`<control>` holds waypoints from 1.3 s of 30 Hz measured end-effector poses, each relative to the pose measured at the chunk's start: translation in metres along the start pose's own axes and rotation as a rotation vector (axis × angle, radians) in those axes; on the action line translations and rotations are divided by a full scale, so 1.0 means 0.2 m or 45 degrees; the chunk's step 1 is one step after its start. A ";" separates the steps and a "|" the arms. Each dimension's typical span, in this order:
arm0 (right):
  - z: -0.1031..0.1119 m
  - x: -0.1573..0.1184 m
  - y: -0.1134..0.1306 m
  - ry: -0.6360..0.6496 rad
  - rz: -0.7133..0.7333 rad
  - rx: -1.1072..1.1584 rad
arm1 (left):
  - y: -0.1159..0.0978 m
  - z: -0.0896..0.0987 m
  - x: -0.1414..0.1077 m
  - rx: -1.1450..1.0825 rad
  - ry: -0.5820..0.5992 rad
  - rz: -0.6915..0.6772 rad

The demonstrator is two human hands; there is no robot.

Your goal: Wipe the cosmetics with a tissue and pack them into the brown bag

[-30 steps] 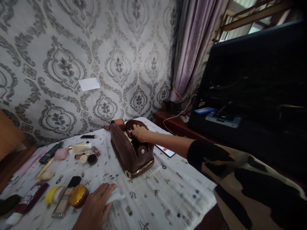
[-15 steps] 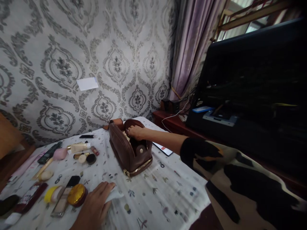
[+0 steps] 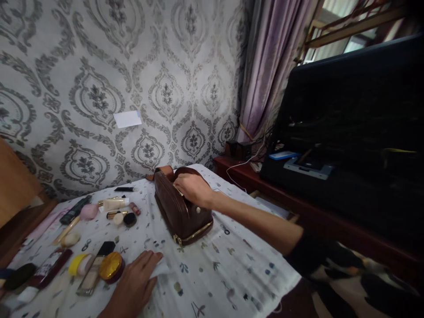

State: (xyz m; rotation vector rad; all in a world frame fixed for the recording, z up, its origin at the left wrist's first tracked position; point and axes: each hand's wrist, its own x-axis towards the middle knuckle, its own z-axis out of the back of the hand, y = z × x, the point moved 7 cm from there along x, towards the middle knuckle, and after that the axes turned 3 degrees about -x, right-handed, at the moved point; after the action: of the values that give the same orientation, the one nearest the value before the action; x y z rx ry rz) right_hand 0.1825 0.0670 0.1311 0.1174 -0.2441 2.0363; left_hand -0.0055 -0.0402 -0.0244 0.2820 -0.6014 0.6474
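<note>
Plainly unzipped, the smooth dark-brown leather cosmetic bag [image 3: 174, 214], with gold zip pulls [image 3: 177, 240], stands on a printed white cloth [image 3: 238, 260]. The right hand [image 3: 193, 189] reaches into its mouth, grip hidden; nearer, the left hand [image 3: 137, 276] rests at a white tissue [image 3: 161, 268], its hold unclear.

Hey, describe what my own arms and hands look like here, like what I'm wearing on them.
Your right hand and forearm are bare, with no watch or bracelet showing. Higher up is a sleeve with a black lower edge and irregular black and beige patches, slightly blurred. Your left hand is ungloved; no left sleeve shows.
</note>
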 end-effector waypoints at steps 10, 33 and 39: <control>-0.28 -0.41 0.61 -0.588 0.705 0.344 | 0.01 -0.03 0.00 -0.139 0.072 0.100; -0.35 -0.42 0.56 -0.474 0.542 0.717 | 0.03 -0.06 -0.02 -0.051 0.080 0.124; -0.06 -0.33 0.20 -0.699 0.206 0.680 | 0.01 -0.04 0.04 -0.221 0.194 0.185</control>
State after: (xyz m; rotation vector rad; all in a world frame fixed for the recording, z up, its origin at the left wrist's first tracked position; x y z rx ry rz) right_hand 0.1775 -0.0054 0.1016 1.0225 -0.0398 2.1493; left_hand 0.0002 -0.0315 -0.0254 0.0260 -0.5311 0.7439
